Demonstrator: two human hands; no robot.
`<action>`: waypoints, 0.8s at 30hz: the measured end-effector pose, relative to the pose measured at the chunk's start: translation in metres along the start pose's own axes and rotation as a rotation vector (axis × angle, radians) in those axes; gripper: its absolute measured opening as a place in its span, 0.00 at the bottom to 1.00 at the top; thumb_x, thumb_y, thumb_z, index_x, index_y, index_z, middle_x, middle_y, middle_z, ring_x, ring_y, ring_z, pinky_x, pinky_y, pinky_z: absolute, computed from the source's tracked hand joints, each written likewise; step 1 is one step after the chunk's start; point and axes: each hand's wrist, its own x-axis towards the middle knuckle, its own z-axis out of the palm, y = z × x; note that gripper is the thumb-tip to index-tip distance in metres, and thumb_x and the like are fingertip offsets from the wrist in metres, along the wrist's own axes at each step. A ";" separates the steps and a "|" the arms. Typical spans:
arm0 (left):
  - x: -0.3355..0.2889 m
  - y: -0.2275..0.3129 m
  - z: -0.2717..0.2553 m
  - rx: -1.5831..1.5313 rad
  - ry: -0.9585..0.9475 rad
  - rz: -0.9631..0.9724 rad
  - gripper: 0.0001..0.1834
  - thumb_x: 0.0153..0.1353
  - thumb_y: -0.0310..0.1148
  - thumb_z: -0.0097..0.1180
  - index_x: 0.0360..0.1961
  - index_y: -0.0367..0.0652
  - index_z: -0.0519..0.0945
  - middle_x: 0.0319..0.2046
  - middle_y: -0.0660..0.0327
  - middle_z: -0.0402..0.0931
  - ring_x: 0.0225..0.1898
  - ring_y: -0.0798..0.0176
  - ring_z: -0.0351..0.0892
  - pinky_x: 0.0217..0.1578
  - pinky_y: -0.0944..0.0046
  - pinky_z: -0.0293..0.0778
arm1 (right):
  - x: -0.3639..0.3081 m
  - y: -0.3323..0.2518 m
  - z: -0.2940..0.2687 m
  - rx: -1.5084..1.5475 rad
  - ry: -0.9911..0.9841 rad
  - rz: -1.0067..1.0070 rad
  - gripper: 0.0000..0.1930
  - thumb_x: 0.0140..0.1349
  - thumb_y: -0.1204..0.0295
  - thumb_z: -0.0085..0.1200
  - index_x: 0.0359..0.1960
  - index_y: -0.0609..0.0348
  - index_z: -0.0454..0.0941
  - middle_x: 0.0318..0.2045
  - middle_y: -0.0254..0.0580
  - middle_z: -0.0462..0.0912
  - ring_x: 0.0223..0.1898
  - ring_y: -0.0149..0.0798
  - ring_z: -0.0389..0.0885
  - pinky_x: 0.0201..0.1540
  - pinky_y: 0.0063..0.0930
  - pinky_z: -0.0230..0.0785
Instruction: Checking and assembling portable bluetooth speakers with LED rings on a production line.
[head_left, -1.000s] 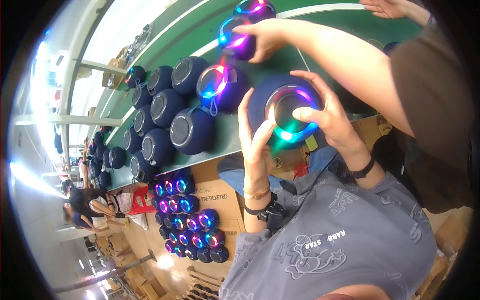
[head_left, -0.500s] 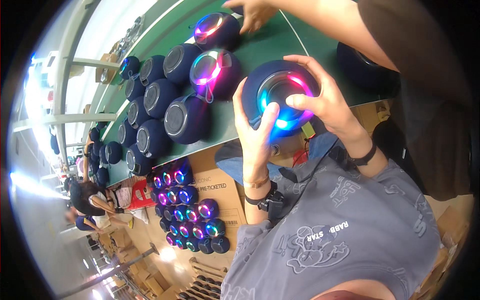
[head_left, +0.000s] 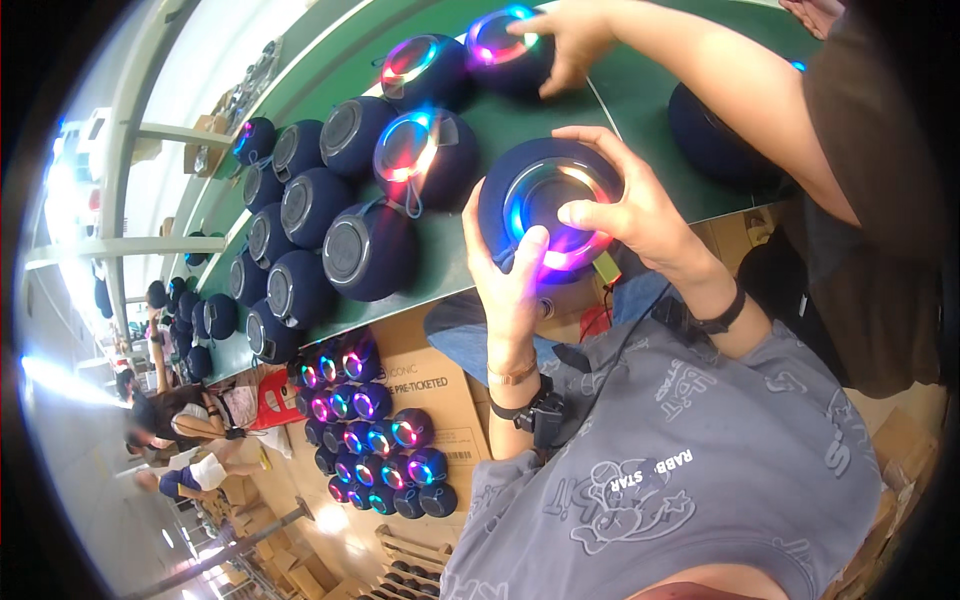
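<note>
A round dark-blue speaker [head_left: 518, 172] with a glowing multicoloured ring is held between my two hands above the table's near edge. My left hand [head_left: 508, 290] wraps its left side, thumb on the lower part of the ring. From the right, my right hand [head_left: 640, 215] grips it, thumb resting on the round top face inside the ring. Left of my hands, a lit speaker [head_left: 450, 155] with a cord loop sits on the green table, beside an unlit speaker [head_left: 385, 268]. Farther off, a co-worker's hand [head_left: 575, 45] touches another lit speaker [head_left: 520, 80].
Several dark speakers [head_left: 315, 208] stand in rows along the green table [head_left: 520, 120]. One more dark speaker [head_left: 715, 140] lies under the co-worker's arm. Below left, many lit speakers [head_left: 370, 440] stand by a cardboard box [head_left: 440, 355]. A white metal frame [head_left: 110, 250] rises at the left.
The co-worker's hand has moved down and a lit speaker now shows fully under it. My hands and the held speaker have shifted slightly lower in view; its ring colours differ.
</note>
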 end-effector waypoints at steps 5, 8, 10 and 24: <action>-0.002 -0.006 -0.002 -0.006 0.017 -0.010 0.42 0.64 0.33 0.69 0.76 0.38 0.65 0.67 0.50 0.74 0.68 0.52 0.76 0.71 0.51 0.70 | 0.000 0.000 -0.001 0.006 -0.036 0.025 0.39 0.58 0.73 0.71 0.72 0.63 0.69 0.64 0.46 0.79 0.66 0.38 0.78 0.73 0.35 0.68; -0.005 -0.008 -0.002 -0.043 0.022 -0.009 0.42 0.64 0.33 0.69 0.77 0.39 0.64 0.68 0.50 0.73 0.69 0.52 0.75 0.71 0.51 0.70 | 0.000 -0.001 0.000 -0.064 -0.035 0.039 0.40 0.57 0.72 0.71 0.73 0.62 0.69 0.64 0.47 0.78 0.66 0.38 0.78 0.72 0.35 0.69; -0.006 -0.009 -0.002 -0.046 0.031 -0.012 0.42 0.64 0.32 0.69 0.77 0.39 0.64 0.69 0.50 0.72 0.69 0.52 0.75 0.72 0.51 0.70 | 0.001 -0.001 0.000 -0.114 -0.030 0.039 0.40 0.57 0.72 0.71 0.73 0.62 0.70 0.64 0.47 0.78 0.66 0.38 0.78 0.72 0.36 0.69; -0.014 -0.005 0.001 -0.151 0.038 -0.033 0.42 0.66 0.29 0.65 0.79 0.40 0.61 0.70 0.50 0.70 0.71 0.53 0.72 0.73 0.51 0.67 | 0.009 -0.001 -0.002 -0.183 -0.073 0.061 0.41 0.54 0.71 0.71 0.72 0.62 0.70 0.64 0.47 0.79 0.65 0.39 0.79 0.71 0.36 0.71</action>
